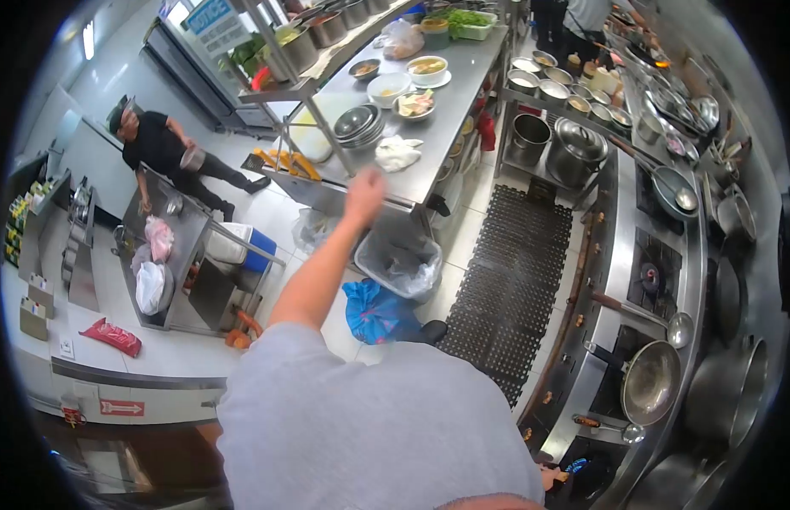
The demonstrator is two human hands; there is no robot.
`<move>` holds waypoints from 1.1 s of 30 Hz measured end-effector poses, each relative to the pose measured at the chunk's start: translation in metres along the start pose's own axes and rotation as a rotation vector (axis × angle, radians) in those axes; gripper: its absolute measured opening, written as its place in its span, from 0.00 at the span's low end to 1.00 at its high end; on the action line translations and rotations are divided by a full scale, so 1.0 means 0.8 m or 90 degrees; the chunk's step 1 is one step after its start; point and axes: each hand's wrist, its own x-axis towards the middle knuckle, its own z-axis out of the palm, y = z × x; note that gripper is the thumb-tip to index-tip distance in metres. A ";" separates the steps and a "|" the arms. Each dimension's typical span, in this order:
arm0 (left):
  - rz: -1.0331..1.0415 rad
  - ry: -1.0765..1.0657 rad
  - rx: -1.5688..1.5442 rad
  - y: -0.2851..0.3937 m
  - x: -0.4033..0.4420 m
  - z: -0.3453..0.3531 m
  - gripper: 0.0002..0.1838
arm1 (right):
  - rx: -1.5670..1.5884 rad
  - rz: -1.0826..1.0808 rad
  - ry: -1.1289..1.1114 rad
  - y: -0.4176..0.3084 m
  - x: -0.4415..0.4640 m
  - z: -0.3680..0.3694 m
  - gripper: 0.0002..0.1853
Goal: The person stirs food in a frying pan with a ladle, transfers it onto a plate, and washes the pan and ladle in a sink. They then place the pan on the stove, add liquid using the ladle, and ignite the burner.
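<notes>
My left hand is stretched out over the near edge of the steel prep table. It is blurred and its fingers are hidden, so I cannot tell if it holds anything. Just beyond it lies a crumpled white cloth, with stacked dark metal bowls to the left. Below this arm are a bin lined with clear plastic and a blue plastic bag. My right hand shows only in part past my shirt, low by the stove; a small blue item is close to it.
On the right, the stove carries a wok and ladles. A black rubber mat covers the aisle floor. A person in black stands at the left beside a steel cart. Other people work at the far end.
</notes>
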 end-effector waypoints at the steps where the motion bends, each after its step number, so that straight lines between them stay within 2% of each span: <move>1: 0.035 0.108 -0.042 -0.012 0.036 -0.028 0.17 | -0.051 -0.064 0.041 -0.003 -0.017 0.004 0.18; 2: 0.005 0.170 -0.061 -0.016 0.078 -0.065 0.18 | -0.087 -0.123 0.080 -0.004 -0.030 0.000 0.18; 3: 0.013 0.257 0.006 -0.009 0.110 -0.108 0.17 | -0.120 -0.170 0.113 -0.003 -0.041 -0.008 0.18; 4: 0.044 0.434 0.004 -0.019 0.156 -0.139 0.15 | -0.150 -0.207 0.145 -0.004 -0.053 -0.018 0.18; 5: 0.155 0.507 -0.020 -0.067 0.226 -0.176 0.15 | -0.187 -0.233 0.165 -0.001 -0.068 -0.029 0.18; 6: 0.163 0.547 -0.020 -0.076 0.272 -0.214 0.17 | -0.224 -0.258 0.181 0.005 -0.075 -0.040 0.18; 7: 0.067 0.568 -0.003 -0.092 0.316 -0.240 0.20 | -0.252 -0.278 0.188 0.010 -0.087 -0.053 0.18; 8: 0.072 0.537 0.084 -0.088 0.345 -0.265 0.23 | -0.281 -0.292 0.186 0.015 -0.101 -0.063 0.19; 11: 0.138 0.494 0.162 -0.129 0.405 -0.288 0.25 | -0.330 -0.354 0.157 0.015 -0.139 -0.073 0.19; 14: 0.174 0.393 0.182 -0.121 0.389 -0.309 0.22 | -0.358 -0.418 0.112 0.015 -0.167 -0.069 0.20; 16: 0.151 0.405 0.380 -0.125 0.364 -0.322 0.18 | -0.363 -0.458 0.059 0.008 -0.185 -0.055 0.21; 17: 0.167 0.459 0.280 -0.134 0.344 -0.323 0.17 | -0.391 -0.468 -0.018 -0.005 -0.196 -0.044 0.22; 18: 0.184 0.511 0.181 -0.148 0.317 -0.321 0.16 | -0.391 -0.465 -0.014 -0.016 -0.217 -0.035 0.22; 19: 0.137 0.512 0.092 -0.167 0.280 -0.314 0.16 | -0.359 -0.510 -0.047 -0.023 -0.240 -0.029 0.21; 20: 0.151 0.552 0.025 -0.199 0.241 -0.297 0.18 | -0.326 -0.549 -0.079 -0.034 -0.258 -0.019 0.19; 21: 0.041 0.488 0.040 -0.231 0.189 -0.283 0.22 | -0.234 -0.566 -0.201 -0.037 -0.264 -0.006 0.18; 22: 0.045 0.488 0.040 -0.297 0.144 -0.256 0.23 | -0.141 -0.564 -0.305 -0.037 -0.271 -0.001 0.18; 23: -0.003 0.492 0.056 -0.317 0.081 -0.216 0.22 | -0.092 -0.404 -0.459 -0.082 -0.320 -0.019 0.17; 24: -0.007 0.394 0.043 -0.301 0.009 -0.178 0.22 | -0.316 -0.423 -0.502 -0.058 -0.290 0.002 0.18; 25: -0.140 0.282 0.033 -0.281 -0.060 -0.139 0.22 | -0.270 -0.516 -0.430 -0.039 -0.302 0.015 0.18; 26: -0.187 0.178 -0.064 -0.296 -0.126 -0.089 0.16 | -0.234 -0.426 -0.543 -0.077 -0.337 -0.001 0.18; 27: -0.246 0.078 -0.149 -0.310 -0.194 -0.040 0.12 | -0.221 -0.470 -0.639 -0.054 -0.321 0.027 0.15; 28: -0.289 -0.073 -0.362 -0.259 -0.245 -0.005 0.06 | -0.287 -0.269 -0.751 -0.130 -0.364 -0.006 0.14; 29: -0.363 -0.196 -0.383 -0.206 -0.292 0.029 0.06 | -0.238 -0.444 -0.769 -0.123 -0.363 0.010 0.14; 30: -0.403 -0.337 -0.477 -0.169 -0.322 0.070 0.06 | -0.199 -0.490 -0.805 -0.131 -0.368 0.024 0.14; 31: -0.459 -0.522 -0.518 -0.098 -0.338 0.088 0.06 | -0.179 -0.500 -0.863 -0.148 -0.373 0.031 0.14; 32: -0.464 -0.639 -0.451 -0.024 -0.354 0.110 0.07 | -0.163 -0.512 -0.926 -0.165 -0.377 0.039 0.16; 33: -0.442 -0.805 -0.443 0.020 -0.369 0.137 0.09 | -0.035 -0.429 -0.939 -0.164 -0.388 0.055 0.19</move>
